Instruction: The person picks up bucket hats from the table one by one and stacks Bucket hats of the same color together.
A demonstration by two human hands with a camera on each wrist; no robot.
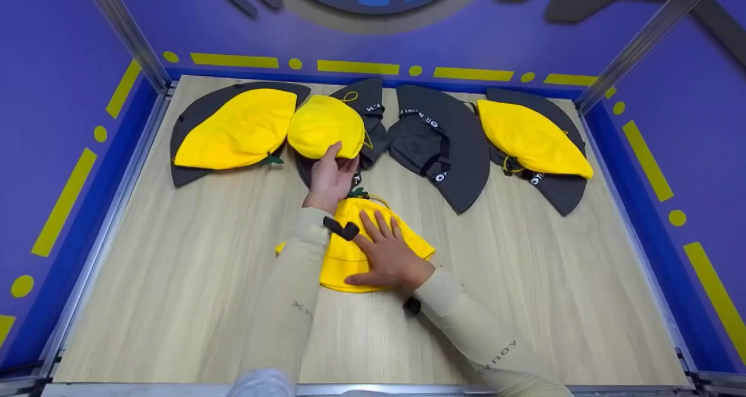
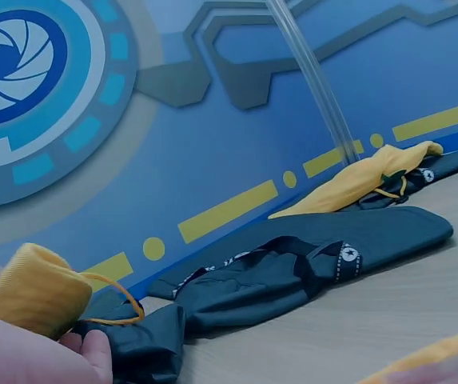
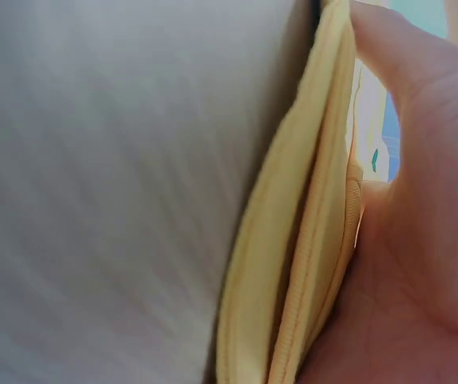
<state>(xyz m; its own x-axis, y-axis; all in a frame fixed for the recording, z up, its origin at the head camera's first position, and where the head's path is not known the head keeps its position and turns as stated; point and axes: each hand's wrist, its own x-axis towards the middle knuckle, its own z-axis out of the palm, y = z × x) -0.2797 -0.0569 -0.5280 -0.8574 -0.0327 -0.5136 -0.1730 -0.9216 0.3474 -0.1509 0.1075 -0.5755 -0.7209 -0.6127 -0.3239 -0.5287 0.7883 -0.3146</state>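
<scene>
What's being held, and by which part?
Left hand: middle back-row yellow hat, pinched at its near edge. Right hand: nothing gripped, just spread flat on the front yellow hat.

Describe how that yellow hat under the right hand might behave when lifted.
The yellow hat would probably flop: its cloth lies flat beneath the right hand. It's likely light, given the thin layers at its edge.

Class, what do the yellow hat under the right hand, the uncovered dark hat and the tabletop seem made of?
Yellow hat: soft matte fabric, perhaps cotton; stitched edges and folds show.
Uncovered dark hat: smooth, matte cloth, possibly synthetic; its crown crumples, while the flat brim looks stiffened.
Tabletop: pale, smooth board with streaked grain; wood or wood-look laminate, unclear which.
</scene>
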